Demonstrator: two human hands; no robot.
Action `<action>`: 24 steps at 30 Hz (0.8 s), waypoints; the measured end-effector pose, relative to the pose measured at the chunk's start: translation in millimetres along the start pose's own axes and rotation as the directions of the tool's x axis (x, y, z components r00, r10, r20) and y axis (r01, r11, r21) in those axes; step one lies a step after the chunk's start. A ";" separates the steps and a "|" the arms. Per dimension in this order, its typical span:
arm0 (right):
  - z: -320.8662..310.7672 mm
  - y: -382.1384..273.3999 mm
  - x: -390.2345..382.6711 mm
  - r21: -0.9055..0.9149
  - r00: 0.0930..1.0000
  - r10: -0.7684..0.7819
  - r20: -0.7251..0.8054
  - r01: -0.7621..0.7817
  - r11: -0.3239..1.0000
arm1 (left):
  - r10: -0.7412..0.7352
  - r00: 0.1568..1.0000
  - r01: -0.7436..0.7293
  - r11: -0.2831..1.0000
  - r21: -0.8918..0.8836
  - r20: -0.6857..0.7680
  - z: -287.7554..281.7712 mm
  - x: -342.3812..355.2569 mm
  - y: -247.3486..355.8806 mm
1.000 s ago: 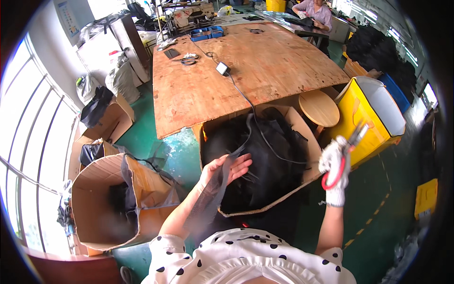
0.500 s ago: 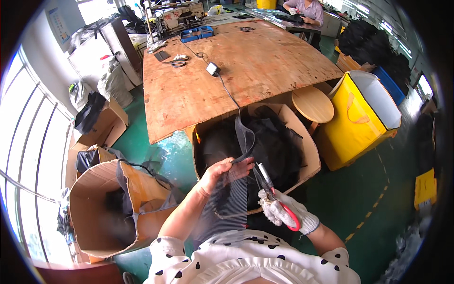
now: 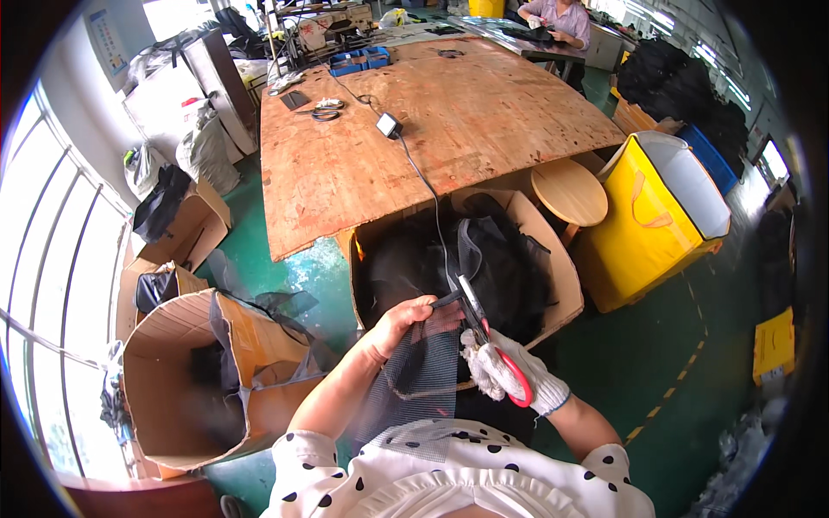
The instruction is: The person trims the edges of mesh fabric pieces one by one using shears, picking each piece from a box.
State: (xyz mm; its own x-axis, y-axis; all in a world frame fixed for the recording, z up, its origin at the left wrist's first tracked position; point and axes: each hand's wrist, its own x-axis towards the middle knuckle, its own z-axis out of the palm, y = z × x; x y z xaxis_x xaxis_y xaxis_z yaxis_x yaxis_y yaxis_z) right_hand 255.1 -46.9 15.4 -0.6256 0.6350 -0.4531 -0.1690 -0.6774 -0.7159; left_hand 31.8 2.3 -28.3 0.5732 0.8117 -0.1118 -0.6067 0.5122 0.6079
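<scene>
My bare left hand [image 3: 401,326] pinches the dark edging at the top of a see-through black mesh piece [image 3: 421,371], which hangs down in front of my shirt. My right hand [image 3: 518,380], in a white knitted glove, grips red-handled scissors [image 3: 474,300]. Their blades point up and away, right beside the end of the edging at my left fingertips. Just beyond both hands stands a cardboard box [image 3: 561,289] filled with black fabric [image 3: 509,276]. Among it lies a black mesh piece with a bound edge [image 3: 468,250].
A wooden table [image 3: 449,112] stands ahead, with a cable and white adapter [image 3: 388,126] on it. Another open carton [image 3: 164,380] is at the left. A round stool [image 3: 570,192] and yellow bag [image 3: 648,216] stand right. A person [image 3: 566,26] works at the far table.
The scissors have moved left and up to the edging by my left fingers. The bound strip that ran up from my left hand is now apart from it, down on the box's fabric.
</scene>
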 end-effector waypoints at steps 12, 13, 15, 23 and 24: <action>-7.8 -0.1 12.4 0.006 0.997 -0.074 -0.015 0.074 0.997 | -0.001 0.998 -0.003 0.998 0.066 0.066 -9.4 7.4 3.8; -9.9 -0.5 13.6 0.119 1.000 -0.022 -0.001 0.022 0.993 | 0.021 0.998 -0.029 0.992 0.125 0.060 -9.8 8.9 4.1; -13.8 -2.8 16.3 0.088 0.992 -0.101 -0.079 0.107 0.990 | 0.044 0.997 -0.054 0.982 0.183 0.056 -6.0 11.5 8.0; -17.0 -4.2 30.4 -0.646 0.638 -0.753 -0.161 0.509 0.569 | 0.158 0.970 -0.239 0.525 0.817 0.182 27.8 17.7 -0.9; -17.8 -2.4 38.7 -0.511 0.618 -0.737 -0.273 0.556 0.655 | 0.181 0.963 -0.262 0.434 0.862 0.202 36.3 18.1 -1.7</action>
State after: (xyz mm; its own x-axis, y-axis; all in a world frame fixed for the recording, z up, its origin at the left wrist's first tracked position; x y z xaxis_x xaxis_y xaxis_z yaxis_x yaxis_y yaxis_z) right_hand 244.9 -14.2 -9.8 -0.0536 0.9933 0.1028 -0.0691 0.0990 -0.9927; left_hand 63.2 6.0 -2.8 0.5531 0.8174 0.1612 0.0611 -0.2328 0.9706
